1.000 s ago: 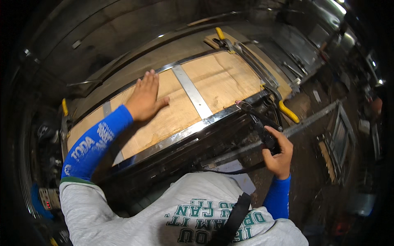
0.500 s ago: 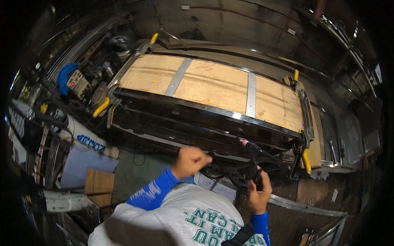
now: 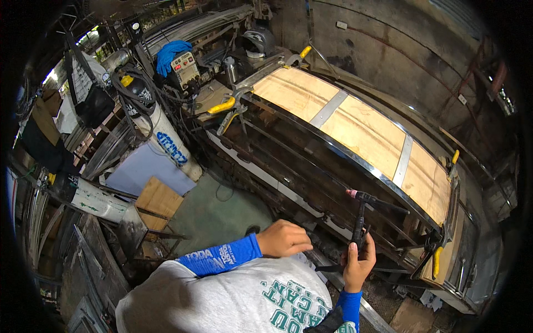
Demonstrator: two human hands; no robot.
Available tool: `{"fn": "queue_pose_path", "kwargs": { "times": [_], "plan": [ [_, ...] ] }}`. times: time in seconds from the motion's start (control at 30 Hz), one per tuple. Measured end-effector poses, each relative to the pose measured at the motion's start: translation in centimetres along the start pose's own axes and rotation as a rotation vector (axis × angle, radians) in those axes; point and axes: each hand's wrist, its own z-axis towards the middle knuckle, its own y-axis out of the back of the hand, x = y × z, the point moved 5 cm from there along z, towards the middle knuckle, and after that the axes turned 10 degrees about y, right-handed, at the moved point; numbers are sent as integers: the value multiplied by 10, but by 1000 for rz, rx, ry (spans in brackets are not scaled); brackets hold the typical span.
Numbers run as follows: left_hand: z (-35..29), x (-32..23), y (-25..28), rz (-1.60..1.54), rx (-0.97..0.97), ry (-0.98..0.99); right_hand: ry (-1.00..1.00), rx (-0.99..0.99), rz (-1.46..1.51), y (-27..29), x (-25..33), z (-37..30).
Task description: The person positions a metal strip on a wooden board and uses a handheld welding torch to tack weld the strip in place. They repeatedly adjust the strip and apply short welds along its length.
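Note:
My right hand grips a black TIG welding torch by its handle, with the pink nozzle raised toward the workpiece. My left hand is bent in front of my chest, fingers curled together; whatever they may hold is hidden. Beyond both hands lies a long shiny metal frame around a plywood panel. Two flat grey metal strips, a left one and a right one, cross the panel. Yellow-handled clamps, such as the near-left one and near-right one, grip the frame's ends.
A welding machine with a blue cloth stands at the back left, near a dark welding helmet. White gas cylinders, one upright, one lower, are at left. Dark metal bars run below the frame.
The view has swung left, showing more of the cylinders and welding machine. My left hand has drawn closer to my chest; my right still holds the torch, now more upright.

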Motion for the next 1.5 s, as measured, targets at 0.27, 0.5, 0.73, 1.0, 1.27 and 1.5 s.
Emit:
{"fn": "queue_pose_path", "kwargs": {
  "times": [0.27, 0.5, 0.73, 1.0, 1.27, 1.5],
  "plan": [
    [-3, 52, 72, 72, 109, -85, 212, -110, -241, -32, -13, 45],
    [55, 109, 285, 174, -43, -253, 259, -354, -385, -108, 38, 117],
    [129, 181, 393, -80, -91, -156, 298, -429, -464, -152, 54, 151],
    [226, 207, 370, 70, 245, -204, 99, -486, -276, -142, 44, 146],
    [273, 209, 327, -489, 315, 113, 216, -443, -356, -95, 53, 175],
    [310, 213, 282, -1242, 449, 391, 96, -324, -507, -95, 88, 193]
  ]
}}
